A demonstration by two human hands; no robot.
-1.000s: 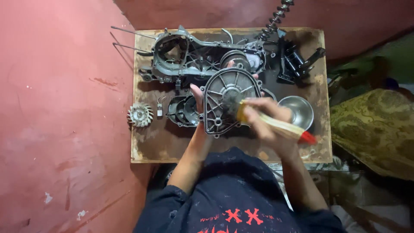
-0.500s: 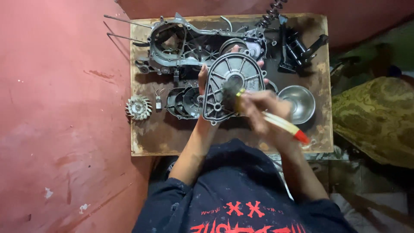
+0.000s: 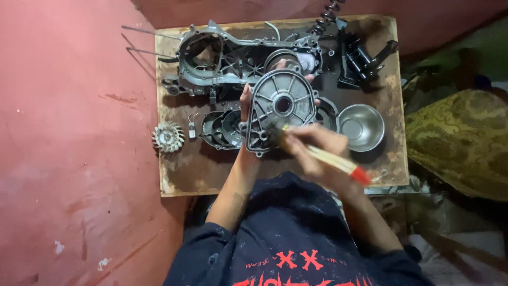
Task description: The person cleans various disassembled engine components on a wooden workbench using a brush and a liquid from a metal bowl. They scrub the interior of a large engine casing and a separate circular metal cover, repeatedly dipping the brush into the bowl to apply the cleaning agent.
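The person is standing over a worn wooden board (image 3: 180, 175) and holding a grey metal cover (image 3: 280, 108) up off it, near its middle. The left hand (image 3: 246, 114) is gripping the cover by its left edge, thumb lying along the rim in front and the other fingers wrapping behind, their tips peeking out past the top and right side. The right hand (image 3: 317, 151) is closing around a paintbrush (image 3: 323, 153) with a pale wooden handle and a red end, fingers curled tight about the handle, the dark bristles touching the lower part of the cover's ribbed face.

The cover is looking like cast metal: stiff, fairly heavy for its size, and probably greasy, so the rim and the bolt lugs seem the surest places to hold it. Its ribbed inner face is pointing up toward the person. Its long axis is running from the lower left to the upper right, the narrow end nearest the person. The brush handle is slanting down to the right.

Behind the cover a large engine case (image 3: 233, 58) is lying across the board. A steel bowl (image 3: 362, 127) is sitting just to the right, and a small finned wheel (image 3: 168, 136) is resting at the left edge.
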